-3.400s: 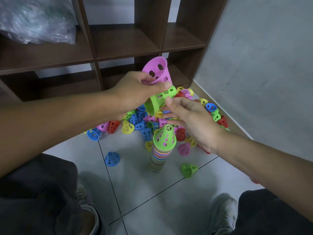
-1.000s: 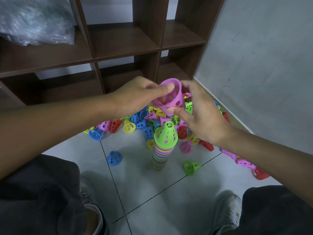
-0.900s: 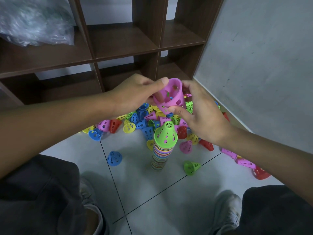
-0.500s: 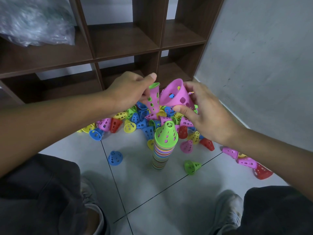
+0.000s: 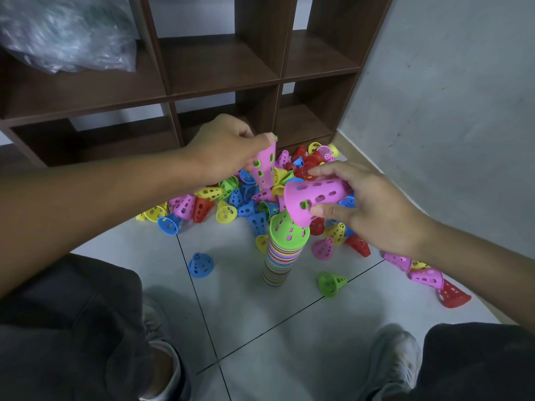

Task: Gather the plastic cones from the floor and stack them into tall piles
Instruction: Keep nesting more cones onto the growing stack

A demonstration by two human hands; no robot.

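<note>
A tall striped stack of cones (image 5: 280,256) stands on the floor tiles, topped by a green cone (image 5: 289,229). My right hand (image 5: 367,206) grips a pink cone (image 5: 314,199) tilted on its side, its wide rim just over the green top. My left hand (image 5: 225,151) holds a second pink cone (image 5: 264,166) with a green one nested inside, higher and to the left. A heap of loose cones (image 5: 246,198) in several colours lies behind the stack.
A dark wooden shelf unit (image 5: 220,76) stands behind the heap, with a clear plastic bag (image 5: 66,33) on it. A grey wall (image 5: 448,96) closes the right side. Stray cones lie around: blue (image 5: 200,265), green (image 5: 331,283), red (image 5: 451,293). My knees and shoes fill the bottom.
The two pink cones, held together a second ago, have come apart. My right hand lowered its cone toward the stack top; my left hand kept the other, raised at the left.
</note>
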